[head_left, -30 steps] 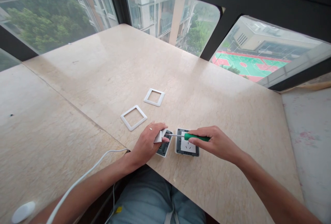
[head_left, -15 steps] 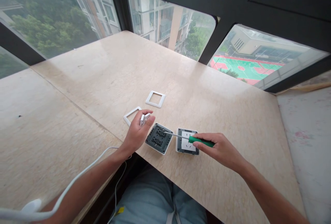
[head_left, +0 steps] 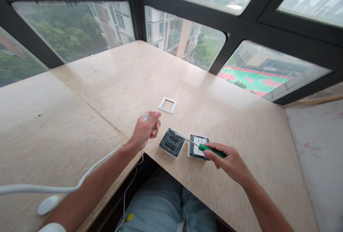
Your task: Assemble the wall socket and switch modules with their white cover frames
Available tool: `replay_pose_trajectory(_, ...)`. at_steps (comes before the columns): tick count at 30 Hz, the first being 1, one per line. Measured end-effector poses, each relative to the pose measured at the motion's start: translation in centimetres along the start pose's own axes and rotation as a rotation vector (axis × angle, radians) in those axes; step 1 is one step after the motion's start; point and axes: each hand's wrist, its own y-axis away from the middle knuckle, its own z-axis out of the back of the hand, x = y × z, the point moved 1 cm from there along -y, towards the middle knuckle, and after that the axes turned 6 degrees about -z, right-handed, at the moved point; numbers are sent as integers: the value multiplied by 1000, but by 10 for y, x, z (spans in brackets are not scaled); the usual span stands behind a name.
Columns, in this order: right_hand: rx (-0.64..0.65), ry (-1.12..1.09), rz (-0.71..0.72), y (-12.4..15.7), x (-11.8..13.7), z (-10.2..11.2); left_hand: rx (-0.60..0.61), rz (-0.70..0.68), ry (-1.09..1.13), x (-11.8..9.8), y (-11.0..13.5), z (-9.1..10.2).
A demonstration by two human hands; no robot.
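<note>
My left hand [head_left: 146,128] is closed around small white plastic pieces [head_left: 147,117] that look like switch rockers; the fingers partly cover them. In my right hand [head_left: 223,158] is a screwdriver [head_left: 213,150] with a green handle. Its metal shaft reaches left over the back edge of a dark grey switch module [head_left: 173,144], which lies face up with its rocker mechanisms bare. I cannot tell whether the tip touches it. A socket module [head_left: 197,141] with a white face lies beside it, partly under the screwdriver and right hand. Behind the modules lies a square white cover frame [head_left: 167,105].
The pale stone-patterned sill [head_left: 227,117] meets dark window frames [head_left: 138,14] at the back. A white cable [head_left: 107,162] runs across the left side, near a white rounded object [head_left: 48,205]. My legs [head_left: 160,203] are below the front edge.
The view has tilted up slightly. My left hand has turned and closed further around the white pieces. A second white frame, seen beside it earlier, is now out of sight. The screwdriver tip has shifted toward the module's back edge.
</note>
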Motion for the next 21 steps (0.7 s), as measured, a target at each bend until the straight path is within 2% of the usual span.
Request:
replay_pose_trajectory(4,-11,-36,10,2,1,-7,9,-71,-46,-17,8,0)
replay_pose_trajectory(9,-8,-76,22,0,5,-18,-64,-158,-63,-31,10,5)
replay_pose_trajectory(17,-6,-93,45,-1,17,-32,-35,-31,143,-34,-2,15)
replay_pose_trajectory(21,-9,-126,48,-5,20,-36,-152,75,245,-28,-12,22)
